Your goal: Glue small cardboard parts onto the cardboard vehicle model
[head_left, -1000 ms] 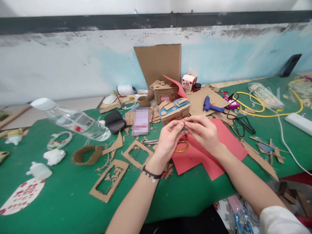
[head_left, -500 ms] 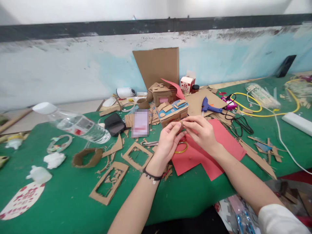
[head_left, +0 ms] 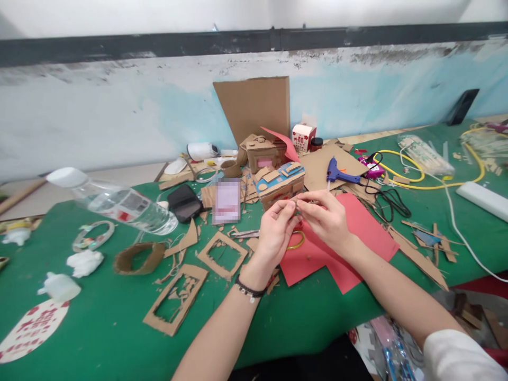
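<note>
My left hand [head_left: 275, 227] and my right hand [head_left: 325, 217] meet at the fingertips above red paper [head_left: 357, 227]. Both pinch something small that I cannot make out, mostly hidden by the fingers. Scissors [head_left: 296, 241] with yellow and red handles lie beneath my left hand, their blades pointing left. Just behind the hands stands a small cardboard model [head_left: 280, 185] with a blue top. A blue glue gun [head_left: 337, 172] rests on a cardboard sheet [head_left: 313, 166] behind my right hand.
Cardboard frames [head_left: 177, 299], a cardboard ring [head_left: 138, 257] and a tilted-looking water bottle [head_left: 119, 203] are on the left of the green table [head_left: 103, 328]. A black pouch [head_left: 184, 203] lies farther back. Cables [head_left: 456, 211], a power strip [head_left: 482, 201] and cardboard scraps [head_left: 420, 259] are on the right.
My fingertips have closed together slightly, and my right hand's fingers are more bent. The whole view has shifted a little; the objects on the table look unmoved.
</note>
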{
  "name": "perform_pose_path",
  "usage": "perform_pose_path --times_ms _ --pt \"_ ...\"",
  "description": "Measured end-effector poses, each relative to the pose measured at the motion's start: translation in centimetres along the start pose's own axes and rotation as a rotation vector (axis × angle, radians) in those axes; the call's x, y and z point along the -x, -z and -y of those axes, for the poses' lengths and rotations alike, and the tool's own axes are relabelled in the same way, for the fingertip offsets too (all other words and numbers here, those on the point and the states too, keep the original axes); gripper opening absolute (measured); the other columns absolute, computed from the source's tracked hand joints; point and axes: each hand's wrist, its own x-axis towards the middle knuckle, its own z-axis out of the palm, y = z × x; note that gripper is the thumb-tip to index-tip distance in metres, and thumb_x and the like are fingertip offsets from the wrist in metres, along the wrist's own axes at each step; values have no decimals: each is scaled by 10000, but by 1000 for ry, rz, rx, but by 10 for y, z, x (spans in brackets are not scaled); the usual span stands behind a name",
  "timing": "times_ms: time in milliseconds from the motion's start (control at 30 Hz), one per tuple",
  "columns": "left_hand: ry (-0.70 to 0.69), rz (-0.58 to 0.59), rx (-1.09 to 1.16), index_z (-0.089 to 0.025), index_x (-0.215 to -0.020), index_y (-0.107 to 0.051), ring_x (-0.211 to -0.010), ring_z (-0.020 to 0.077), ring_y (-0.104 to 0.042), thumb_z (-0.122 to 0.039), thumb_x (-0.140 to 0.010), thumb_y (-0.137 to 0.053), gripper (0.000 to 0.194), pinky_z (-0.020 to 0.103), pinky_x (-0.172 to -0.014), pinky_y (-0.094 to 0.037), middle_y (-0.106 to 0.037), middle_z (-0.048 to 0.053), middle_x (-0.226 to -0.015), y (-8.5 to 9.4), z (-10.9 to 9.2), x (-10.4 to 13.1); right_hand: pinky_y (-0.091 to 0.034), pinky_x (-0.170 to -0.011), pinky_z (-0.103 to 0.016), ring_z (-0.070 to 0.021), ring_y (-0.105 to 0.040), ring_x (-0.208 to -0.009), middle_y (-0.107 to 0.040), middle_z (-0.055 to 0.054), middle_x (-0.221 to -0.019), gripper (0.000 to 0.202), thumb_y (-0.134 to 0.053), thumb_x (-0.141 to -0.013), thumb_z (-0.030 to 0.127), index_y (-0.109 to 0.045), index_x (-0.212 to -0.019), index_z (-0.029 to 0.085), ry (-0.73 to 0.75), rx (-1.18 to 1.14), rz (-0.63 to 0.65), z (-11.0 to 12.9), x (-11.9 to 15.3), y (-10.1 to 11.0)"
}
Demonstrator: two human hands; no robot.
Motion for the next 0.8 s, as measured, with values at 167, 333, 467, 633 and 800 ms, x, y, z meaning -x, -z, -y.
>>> perform_pose_path --times_ms 167,333,467,633,800 --pt "0 -2 -1 -153 -879 -778 -836 106 -732 -417 -635 -1099 482 212 -811 -618 -778 3 -900 1 0 0 -660 -809 -438 -267 -758 -1071 -801 -87 -1233 406 -693 -1045 120 -741 -1351 382 7 16 13 0 3 -2" --pt "-25 -4 -11 -148 -882 -768 -852 106 -727 -413 -654 -1089 475 210 -822 -619 -770 2 -903 -1 -1 1 -655 -836 -453 -269 -748 -1081 -792 -86 -1234 347 -666 -1063 137 -735 -1315 365 -26 21 23 -1 3 -5" --pt "-17 13 6 -164 -891 -741 -898 137 -756 -452 -697 -1064 474 243 -825 -642 -793 23 -962 -3 -3 2 -656 -891 -462 -255 -754 -1057 -798 -74 -1173 259 -682 -1066 143 -728 -1249 321 -66 -15 -21 -1 -2 -5" --pt "-146 11 -114 -203 -1017 -743 -1086 208 -798 -473 -802 -1000 431 311 -886 -682 -828 75 -1195 1 -5 0 -667 -924 -444 -237 -778 -1066 -815 -60 -1167 171 -710 -1063 170 -736 -1174 297 -137 -108 -21 1 -5 -5" --pt "-188 44 -205 -197 -1013 -770 -1124 227 -791 -471 -803 -994 411 315 -892 -691 -829 98 -1244 6 -7 -3 -671 -962 -450 -232 -787 -1118 -814 -59 -1206 141 -697 -1078 195 -749 -1163 295 -199 -179 7 1 -5 -4"
